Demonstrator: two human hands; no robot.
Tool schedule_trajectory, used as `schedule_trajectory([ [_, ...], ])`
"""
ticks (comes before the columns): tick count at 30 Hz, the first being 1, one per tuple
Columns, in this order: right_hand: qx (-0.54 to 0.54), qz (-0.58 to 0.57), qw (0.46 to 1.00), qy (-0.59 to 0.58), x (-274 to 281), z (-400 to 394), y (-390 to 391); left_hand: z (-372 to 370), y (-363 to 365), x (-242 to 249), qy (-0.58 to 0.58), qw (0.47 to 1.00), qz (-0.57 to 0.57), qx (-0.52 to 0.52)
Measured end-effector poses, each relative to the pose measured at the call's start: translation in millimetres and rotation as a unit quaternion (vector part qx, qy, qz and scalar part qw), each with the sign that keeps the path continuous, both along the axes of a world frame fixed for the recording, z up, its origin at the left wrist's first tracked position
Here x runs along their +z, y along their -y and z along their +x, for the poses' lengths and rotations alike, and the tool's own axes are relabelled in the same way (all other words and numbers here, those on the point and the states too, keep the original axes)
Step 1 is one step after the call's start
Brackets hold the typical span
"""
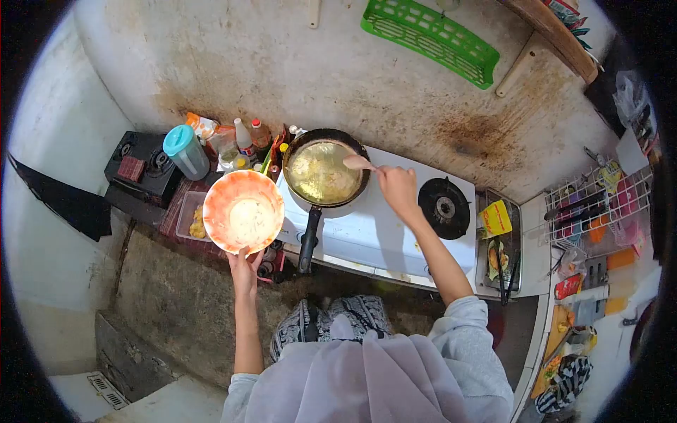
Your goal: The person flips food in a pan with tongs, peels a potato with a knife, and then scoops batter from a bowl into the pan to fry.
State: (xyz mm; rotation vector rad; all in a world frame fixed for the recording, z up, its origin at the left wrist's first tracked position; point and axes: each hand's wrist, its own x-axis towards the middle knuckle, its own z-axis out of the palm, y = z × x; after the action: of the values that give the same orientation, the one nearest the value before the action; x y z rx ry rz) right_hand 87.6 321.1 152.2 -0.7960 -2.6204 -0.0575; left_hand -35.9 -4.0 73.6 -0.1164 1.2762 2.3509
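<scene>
An orange and white bowl (243,211) with pale batter inside is held up by my left hand (245,271), whose fingers grip its near rim. My right hand (398,187) is closed round the handle of a pinkish spoon (358,163), its head over the right rim of the frying pan. The black frying pan (314,204) sits on the left burner of the white stove (381,236), its handle pointing toward me. Inside are oil and pale pieces of batter (305,166).
Left of the bowl are a plastic container (189,215) with fried pieces, a teal-lidded pitcher (187,156) and bottles (259,134). A bare burner (444,209) is right of the pan. Farther right stand a metal tray (509,262) and a dish rack (599,204).
</scene>
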Motion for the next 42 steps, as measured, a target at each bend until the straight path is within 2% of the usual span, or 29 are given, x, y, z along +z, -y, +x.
schedule_trajectory([
  [1,0.002,-0.001,1.000,0.001,6,-1,-5,2,-1,3,-0.011,1.000,-0.007,-0.012],
  [3,0.017,-0.216,0.973,-0.075,18,-7,-14,4,-7,9,-0.015,1.000,-0.016,-0.019],
  [4,0.020,-0.217,0.973,-0.074,32,-10,-4,6,-12,12,-0.020,0.999,-0.025,-0.028],
  [6,0.063,-0.296,0.951,-0.059,56,-23,18,7,-22,16,-0.027,0.999,-0.028,-0.029],
  [10,0.150,-0.218,0.963,-0.059,53,-49,68,12,-38,20,-0.040,0.998,-0.014,-0.048],
  [12,0.228,-0.017,0.972,-0.048,46,-57,89,15,-43,21,-0.056,0.997,0.000,-0.061],
  [13,0.229,-0.018,0.972,-0.048,43,-60,96,18,-44,23,-0.055,0.997,-0.001,-0.059],
  [15,0.243,0.073,0.967,-0.009,30,-65,103,21,-45,25,-0.062,0.997,-0.006,-0.054],
  [16,0.255,0.081,0.963,-0.023,23,-66,105,22,-45,25,-0.065,0.996,-0.001,-0.053],
  [20,0.282,0.011,0.959,0.011,10,-68,115,21,-43,27,-0.083,0.994,-0.027,-0.063],
  [22,0.270,-0.070,0.960,0.020,8,-69,121,20,-41,26,-0.060,0.994,-0.016,-0.090],
  [26,0.274,-0.158,0.949,0.012,-1,-70,120,20,-42,24,-0.073,0.994,-0.038,-0.067],
  [28,0.210,-0.339,0.917,0.015,-7,-74,116,17,-43,18,-0.081,0.993,-0.051,-0.065],
  [29,0.211,-0.339,0.917,0.015,-11,-76,113,15,-42,15,-0.090,0.992,-0.065,-0.064],
  [31,0.192,-0.429,0.882,0.028,-12,-81,106,12,-41,10,-0.081,0.993,-0.047,-0.068],
  [34,0.162,-0.447,0.879,0.028,-2,-87,88,7,-38,1,-0.055,0.996,-0.025,-0.063],
  [35,0.188,-0.438,0.879,-0.024,-7,-91,77,5,-36,-2,-0.037,0.998,-0.020,-0.053],
  [38,0.125,-0.432,0.893,0.007,10,-96,41,0,-26,0,-0.018,0.999,-0.036,0.005],
  [40,0.141,-0.324,0.933,-0.067,12,-97,14,-9,-12,-6,-0.009,0.999,-0.037,0.028],
  [41,0.139,-0.322,0.934,-0.067,11,-99,3,-14,-4,-13,-0.003,0.998,-0.036,0.047],
  [42,0.094,-0.286,0.951,-0.071,9,-101,-5,-16,2,-12,-0.013,0.997,-0.044,0.069],
])
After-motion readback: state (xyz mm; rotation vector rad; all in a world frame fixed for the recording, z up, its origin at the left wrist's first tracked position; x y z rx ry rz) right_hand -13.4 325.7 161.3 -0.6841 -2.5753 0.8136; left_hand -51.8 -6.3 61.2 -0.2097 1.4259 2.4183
